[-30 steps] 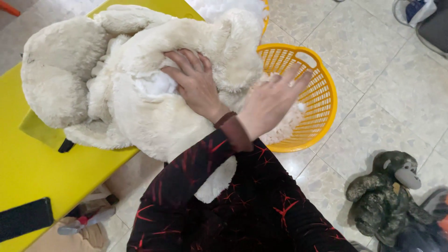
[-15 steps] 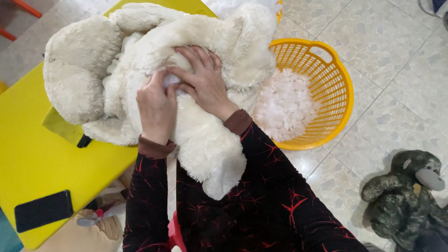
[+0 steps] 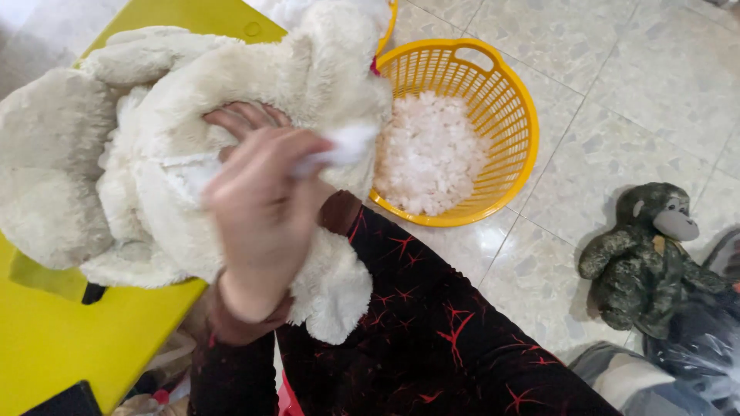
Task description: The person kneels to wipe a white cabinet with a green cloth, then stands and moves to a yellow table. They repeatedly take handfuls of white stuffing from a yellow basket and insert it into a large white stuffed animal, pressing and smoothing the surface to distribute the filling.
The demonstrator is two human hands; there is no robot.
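A big cream plush toy (image 3: 254, 69) lies across the yellow table (image 3: 46, 347), its seam open at the middle. My left hand (image 3: 258, 212) is raised in front of the toy, with a tuft of white stuffing (image 3: 343, 146) pinched between its fingers. My right hand (image 3: 247, 119) is mostly hidden behind the left; its fingers grip the toy's fabric at the opening. A round yellow plastic basket (image 3: 515, 100) stands on the floor to the right of the toy, with a heap of white stuffing (image 3: 428, 154) in it.
A dark green plush monkey (image 3: 644, 254) sits on the tiled floor at the right, next to a clear plastic bag (image 3: 697, 347). A dark flat object (image 3: 65, 400) lies at the table's near edge. Bags lie under the table.
My left hand has come out of the toy's opening with a tuft of stuffing and moved right, toward the basket. The view has shifted closer.
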